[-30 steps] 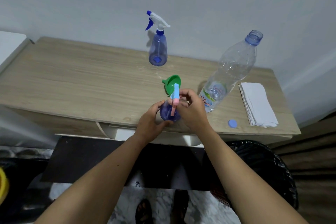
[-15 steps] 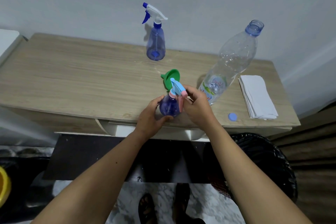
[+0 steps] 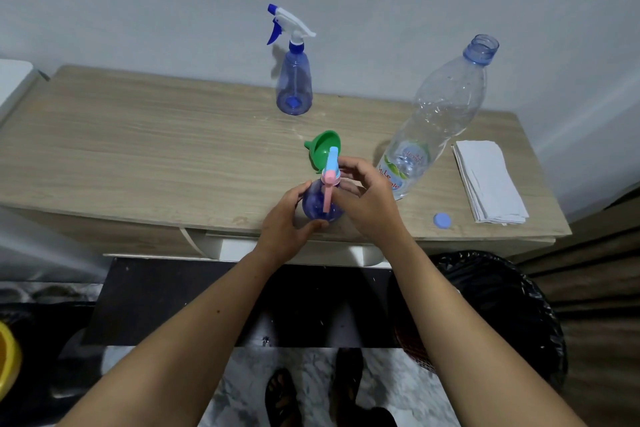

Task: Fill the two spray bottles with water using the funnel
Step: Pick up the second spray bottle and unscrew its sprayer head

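Pink-blue trigger head (image 3: 330, 174) turned nearer.

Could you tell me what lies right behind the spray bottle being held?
A green funnel lies on the table just behind the held spray bottle. Its spout end is covered by the bottle's pink and blue spray head and the right hand.

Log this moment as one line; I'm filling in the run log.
left hand: holds near spray bottle | right hand: grip at its sprayer head | funnel: on table, unused
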Demonstrator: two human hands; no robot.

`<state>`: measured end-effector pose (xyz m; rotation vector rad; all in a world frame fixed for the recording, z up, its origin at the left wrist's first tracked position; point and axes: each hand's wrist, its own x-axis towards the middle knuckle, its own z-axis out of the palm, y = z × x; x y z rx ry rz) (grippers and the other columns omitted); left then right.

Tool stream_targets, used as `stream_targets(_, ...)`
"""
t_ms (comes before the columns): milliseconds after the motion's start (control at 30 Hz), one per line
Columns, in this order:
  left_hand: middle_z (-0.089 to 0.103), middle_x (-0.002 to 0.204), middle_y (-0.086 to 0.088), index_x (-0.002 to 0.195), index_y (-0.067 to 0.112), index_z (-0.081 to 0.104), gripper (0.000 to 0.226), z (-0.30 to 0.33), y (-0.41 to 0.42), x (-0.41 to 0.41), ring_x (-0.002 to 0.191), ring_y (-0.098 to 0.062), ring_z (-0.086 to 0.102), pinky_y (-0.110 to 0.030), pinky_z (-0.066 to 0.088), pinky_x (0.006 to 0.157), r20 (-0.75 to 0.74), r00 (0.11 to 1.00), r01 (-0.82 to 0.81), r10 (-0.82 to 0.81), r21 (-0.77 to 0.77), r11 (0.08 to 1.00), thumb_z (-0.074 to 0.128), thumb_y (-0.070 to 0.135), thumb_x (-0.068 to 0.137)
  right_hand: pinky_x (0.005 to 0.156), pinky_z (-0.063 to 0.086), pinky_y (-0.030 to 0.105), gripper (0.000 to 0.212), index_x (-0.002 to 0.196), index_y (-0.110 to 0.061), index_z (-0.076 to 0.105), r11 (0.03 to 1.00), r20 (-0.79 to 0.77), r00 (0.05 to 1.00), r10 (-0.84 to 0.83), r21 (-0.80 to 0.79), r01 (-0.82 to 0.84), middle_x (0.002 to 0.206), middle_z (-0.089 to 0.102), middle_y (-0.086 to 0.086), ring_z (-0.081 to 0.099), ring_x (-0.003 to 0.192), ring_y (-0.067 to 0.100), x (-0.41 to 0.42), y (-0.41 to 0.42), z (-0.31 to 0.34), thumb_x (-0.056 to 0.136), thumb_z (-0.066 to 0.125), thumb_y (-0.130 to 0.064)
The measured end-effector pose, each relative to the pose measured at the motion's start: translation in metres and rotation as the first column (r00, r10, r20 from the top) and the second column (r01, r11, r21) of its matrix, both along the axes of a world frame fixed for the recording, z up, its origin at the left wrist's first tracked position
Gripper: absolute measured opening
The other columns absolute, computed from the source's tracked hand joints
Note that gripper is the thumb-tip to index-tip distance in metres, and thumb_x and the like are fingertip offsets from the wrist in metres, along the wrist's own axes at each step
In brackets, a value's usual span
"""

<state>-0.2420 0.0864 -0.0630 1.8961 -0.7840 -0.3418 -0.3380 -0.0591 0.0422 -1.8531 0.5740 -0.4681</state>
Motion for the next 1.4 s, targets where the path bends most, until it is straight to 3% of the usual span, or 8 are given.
stream_targets(100,0.064,0.142,0.001,0.146,0.014,0.055,0.082,-0.002,0.0,0.0,0.127,-0.014,0.063,-0.035,0.052,0.109,0.001,1.0,-0.002,0.002,0.0,1.0,0.095,0.023,0.075,0.086,0.062,0.046,0.044,0.115,-0.014,0.072,0.989,-0.002,0.999,-0.053,-0.135,0.053,0.112,0.07,0.003,0.069,0.101,0.018,0.005,0.004,-0.003,0.074,0.087,-0.013)
stream_targets(267,0.062,0.145,0.003,0.148,0.017,0.053,0.084,-0.001,0.0,0.0,0.129,-0.012,0.061,-0.032,0.05,0.109,0.005,1.0,-0.003,0.003,0.007,1.0,0.094,0.026,0.076,0.097,0.06,0.034,0.052,0.127,-0.009,0.07,0.998,0.01,1.0,-0.018,-0.059,0.018,0.118,0.075,-0.003,0.073,0.107,0.012,0.002,0.009,0.004,0.08,0.061,-0.03)
stream_targets(567,0.066,0.137,0.004,0.144,0.018,0.056,0.079,-0.004,0.0,0.002,0.122,-0.013,0.064,-0.026,0.051,0.102,0.005,1.0,0.002,-0.003,0.026,1.0,0.094,0.029,0.076,0.094,0.062,0.045,0.033,0.114,-0.019,0.072,0.998,0.042,0.998,-0.056,-0.029,0.058,0.113,0.075,-0.003,0.072,0.106,0.019,0.009,0.007,0.004,0.082,0.08,-0.014)
stream_targets(667,0.067,0.135,0.005,0.144,0.018,0.056,0.077,0.0,0.0,0.001,0.12,-0.009,0.063,-0.018,0.049,0.099,-0.002,1.0,0.008,-0.008,0.015,1.0,0.093,0.03,0.077,0.089,0.063,0.037,0.032,0.112,-0.015,0.071,0.992,0.066,0.993,-0.103,0.078,0.098,0.107,0.076,0.0,0.073,0.099,0.014,0.01,0.004,0.011,0.083,0.086,-0.01)
stream_targets(800,0.064,0.14,0.003,0.147,0.016,0.054,0.085,0.002,0.0,0.0,0.125,-0.01,0.062,-0.026,0.05,0.105,-0.024,1.0,-0.004,0.004,0.01,1.0,0.089,0.04,0.074,0.074,0.057,0.022,0.036,0.112,-0.015,0.068,0.968,0.09,0.985,-0.149,0.217,0.127,0.087,0.074,0.003,0.069,0.073,0.005,0.017,-0.001,0.025,0.083,0.089,-0.011)
stream_targets(1000,0.061,0.146,0.006,0.151,0.021,0.051,0.09,0.003,0.001,0.001,0.132,-0.008,0.059,-0.034,0.049,0.112,-0.029,1.0,0.007,-0.006,0.022,1.0,0.092,0.039,0.074,0.071,0.054,0.015,0.035,0.112,-0.013,0.067,0.973,0.161,0.975,-0.151,0.199,0.118,0.086,0.072,0.006,0.067,0.07,0.003,0.032,-0.008,0.052,0.084,0.087,-0.008)
stream_targets(1167,0.061,0.145,0.01,0.15,0.023,0.052,0.089,0.005,0.001,0.0,0.131,-0.006,0.059,-0.037,0.05,0.113,-0.052,0.999,-0.004,0.004,0.012,1.0,0.093,0.038,0.073,0.074,0.055,0.015,0.035,0.113,-0.011,0.067,0.977,0.202,0.966,-0.16,0.169,0.126,0.07,0.065,-0.009,0.064,0.066,0.002,0.041,-0.016,0.069,0.084,0.087,-0.007)
stream_targets(1400,0.063,0.144,0.009,0.149,0.023,0.053,0.09,0.001,0.0,0.001,0.132,-0.007,0.059,-0.038,0.048,0.115,-0.092,0.996,-0.008,0.007,-0.003,1.0,0.094,0.038,0.069,0.082,0.06,0.025,0.034,0.105,-0.022,0.066,0.977,0.238,0.949,-0.209,0.095,0.191,0.102,0.075,0.017,0.073,0.08,0.026,0.048,-0.023,0.082,0.082,0.09,-0.016)
